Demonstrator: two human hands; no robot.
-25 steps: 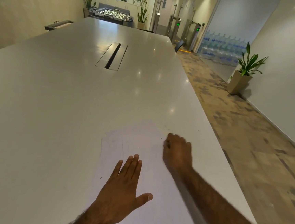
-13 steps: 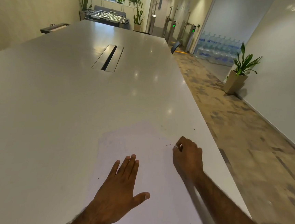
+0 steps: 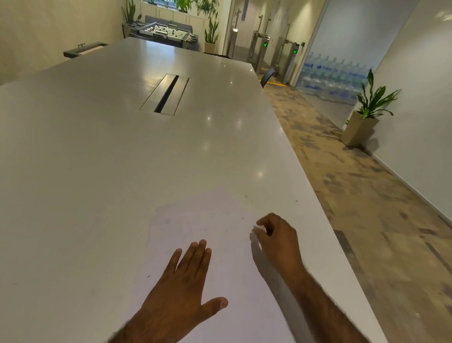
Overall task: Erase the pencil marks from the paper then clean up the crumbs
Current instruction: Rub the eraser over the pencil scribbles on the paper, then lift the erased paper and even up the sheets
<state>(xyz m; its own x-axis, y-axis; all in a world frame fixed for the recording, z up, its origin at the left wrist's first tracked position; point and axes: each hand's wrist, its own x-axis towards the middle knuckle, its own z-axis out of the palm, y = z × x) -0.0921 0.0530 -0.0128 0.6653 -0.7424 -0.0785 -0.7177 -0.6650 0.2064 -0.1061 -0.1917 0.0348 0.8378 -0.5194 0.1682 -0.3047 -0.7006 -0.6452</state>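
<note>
A white sheet of paper [image 3: 209, 219] lies on the long white table [image 3: 84, 159], near its right edge. My left hand [image 3: 182, 285] presses flat on the paper's near part with straight fingers. My right hand [image 3: 277, 238] has curled fingers that pinch a small white eraser [image 3: 257, 230] at the paper's right side. A few dark crumbs [image 3: 242, 218] are scattered on the paper and on the table beside it. Only faint grey traces show on the sheet.
The table's right edge [image 3: 332, 227] runs close beside my right hand, with patterned floor beyond. A cable slot [image 3: 166, 93] sits in the table's middle. A potted plant [image 3: 366, 115] stands by the right wall.
My right hand with the eraser has moved right and slightly nearer across the paper. My left hand has stayed flat on the sheet. The camera has tilted a little.
</note>
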